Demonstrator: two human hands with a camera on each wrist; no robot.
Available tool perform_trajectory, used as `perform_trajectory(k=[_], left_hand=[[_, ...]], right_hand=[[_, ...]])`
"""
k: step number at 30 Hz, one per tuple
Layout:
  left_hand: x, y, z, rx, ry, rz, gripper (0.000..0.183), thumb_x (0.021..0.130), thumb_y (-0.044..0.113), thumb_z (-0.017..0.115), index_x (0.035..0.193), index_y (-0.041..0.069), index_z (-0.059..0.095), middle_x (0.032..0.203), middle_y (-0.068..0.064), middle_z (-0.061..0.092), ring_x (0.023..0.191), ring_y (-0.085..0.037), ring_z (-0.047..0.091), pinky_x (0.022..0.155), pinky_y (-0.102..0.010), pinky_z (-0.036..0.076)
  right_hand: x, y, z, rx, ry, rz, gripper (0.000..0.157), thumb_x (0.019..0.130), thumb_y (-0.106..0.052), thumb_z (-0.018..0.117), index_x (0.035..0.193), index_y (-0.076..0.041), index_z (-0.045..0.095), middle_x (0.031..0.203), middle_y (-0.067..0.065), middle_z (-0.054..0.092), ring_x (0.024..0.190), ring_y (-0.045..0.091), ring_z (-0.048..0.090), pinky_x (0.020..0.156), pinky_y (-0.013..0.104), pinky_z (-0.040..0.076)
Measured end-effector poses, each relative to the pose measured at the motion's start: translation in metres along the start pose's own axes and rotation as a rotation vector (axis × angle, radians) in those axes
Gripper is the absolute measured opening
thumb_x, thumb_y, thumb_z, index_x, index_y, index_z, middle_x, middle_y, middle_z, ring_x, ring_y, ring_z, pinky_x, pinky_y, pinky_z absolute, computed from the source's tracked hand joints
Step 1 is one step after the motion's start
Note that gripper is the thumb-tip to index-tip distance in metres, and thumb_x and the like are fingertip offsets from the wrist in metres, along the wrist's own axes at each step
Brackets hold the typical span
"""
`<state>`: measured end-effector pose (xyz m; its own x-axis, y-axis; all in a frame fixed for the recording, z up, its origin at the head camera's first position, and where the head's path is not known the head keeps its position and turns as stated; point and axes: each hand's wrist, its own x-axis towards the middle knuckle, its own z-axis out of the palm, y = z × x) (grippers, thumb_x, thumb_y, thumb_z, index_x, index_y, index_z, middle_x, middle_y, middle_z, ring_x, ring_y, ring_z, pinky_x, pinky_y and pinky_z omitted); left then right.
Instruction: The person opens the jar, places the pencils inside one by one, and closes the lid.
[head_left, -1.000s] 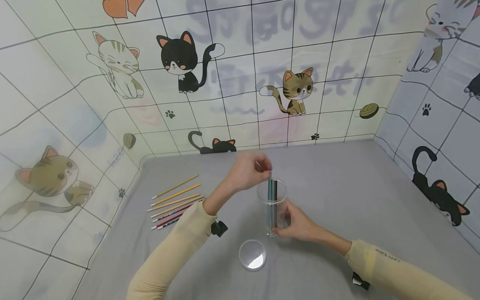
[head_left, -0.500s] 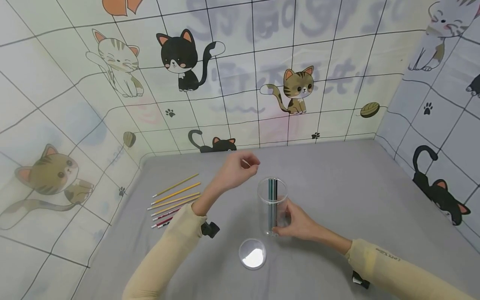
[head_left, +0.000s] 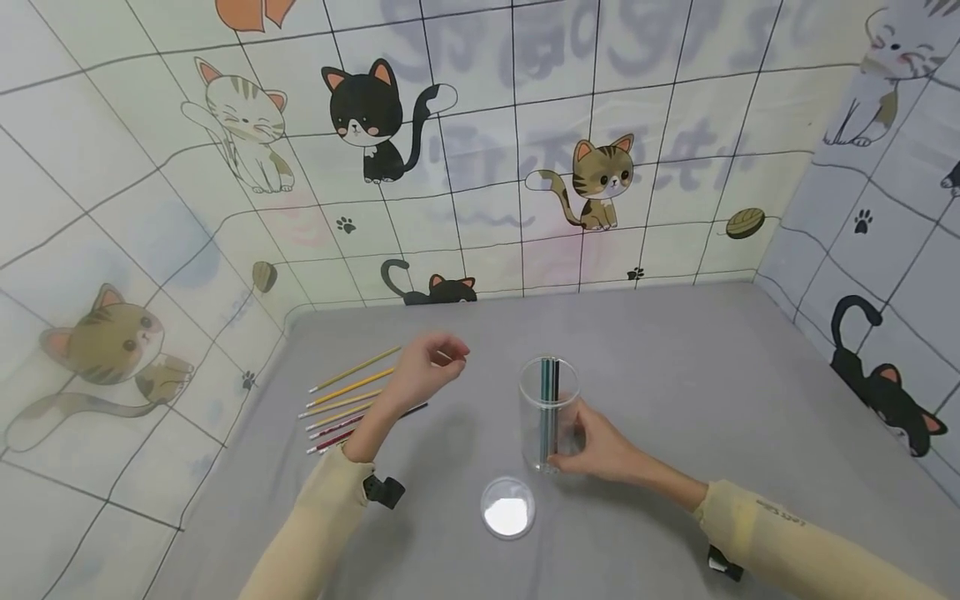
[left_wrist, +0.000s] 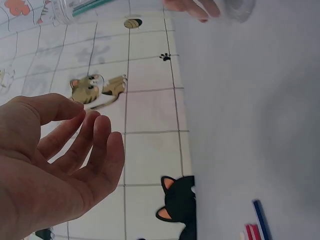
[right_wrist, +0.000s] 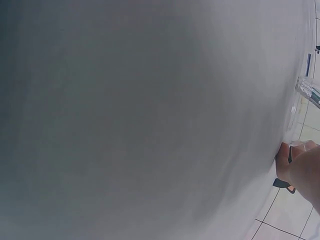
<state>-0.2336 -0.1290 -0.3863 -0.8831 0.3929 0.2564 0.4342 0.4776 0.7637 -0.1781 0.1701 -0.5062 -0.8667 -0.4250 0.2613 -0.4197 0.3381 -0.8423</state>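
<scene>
A clear cylindrical jar (head_left: 529,433) stands upright on the grey cloth, with several dark and teal pencils (head_left: 549,383) standing inside it. My right hand (head_left: 600,447) grips the jar low on its right side; in the right wrist view that hand (right_wrist: 304,170) shows only at the right edge. My left hand (head_left: 422,371) hovers left of the jar, near a row of loose pencils, fingers loosely bent. Nothing lies between those fingers in the left wrist view, where the hand (left_wrist: 70,155) fills the lower left. Yellow pencils (head_left: 348,372) and red pencils (head_left: 337,435) are partly hidden by the left forearm.
A round clear lid (head_left: 507,510) lies on the grey cloth (head_left: 675,375) in front of the jar. Cat-printed fabric walls (head_left: 480,167) rise behind and at both sides.
My left hand has let go of a pencil in the jar and moved left and down, towards the loose pencils. The right hand and jar have stayed put.
</scene>
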Motion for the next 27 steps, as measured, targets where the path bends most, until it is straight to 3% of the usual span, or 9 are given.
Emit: perform_trajectory(k=[5,12,21,27], left_hand=[[-0.016,-0.022,-0.007,0.019,0.028,-0.068,0.011,0.092,0.001,0.066,0.102,0.005,0.070,0.096,-0.005,0.067,0.090,-0.025,0.063,0.071,-0.035,0.053],[-0.034,-0.044,-0.016,0.003,0.038,-0.111,0.013,0.092,0.000,0.066,0.104,0.004,0.069,0.098,-0.007,0.068,0.089,-0.025,0.064,0.070,-0.034,0.053],[-0.043,-0.060,-0.021,-0.046,0.059,-0.182,0.017,0.093,0.006,0.068,0.110,0.003,0.069,0.103,-0.010,0.067,0.091,-0.027,0.066,0.072,-0.034,0.053],[-0.046,-0.068,-0.021,0.005,0.089,-0.227,0.018,0.091,0.011,0.073,0.109,0.006,0.070,0.103,-0.007,0.068,0.095,-0.027,0.065,0.073,-0.035,0.054]], right_hand=[[0.000,0.000,0.000,0.000,0.009,0.001,0.071,0.070,-0.009,0.087,0.132,-0.008,0.051,0.120,0.002,0.062,0.105,0.020,0.059,0.090,0.037,0.047],[-0.001,0.000,0.000,0.002,0.006,-0.003,0.071,0.070,-0.009,0.086,0.131,-0.008,0.051,0.117,0.002,0.063,0.101,0.019,0.060,0.088,0.035,0.048],[-0.002,-0.001,0.001,-0.013,0.008,-0.004,0.070,0.070,-0.008,0.086,0.131,-0.008,0.050,0.112,0.000,0.063,0.097,0.018,0.060,0.085,0.034,0.047],[-0.002,-0.001,0.002,-0.016,0.010,-0.007,0.069,0.070,-0.007,0.086,0.130,-0.008,0.051,0.112,-0.001,0.063,0.097,0.018,0.060,0.085,0.034,0.047]])
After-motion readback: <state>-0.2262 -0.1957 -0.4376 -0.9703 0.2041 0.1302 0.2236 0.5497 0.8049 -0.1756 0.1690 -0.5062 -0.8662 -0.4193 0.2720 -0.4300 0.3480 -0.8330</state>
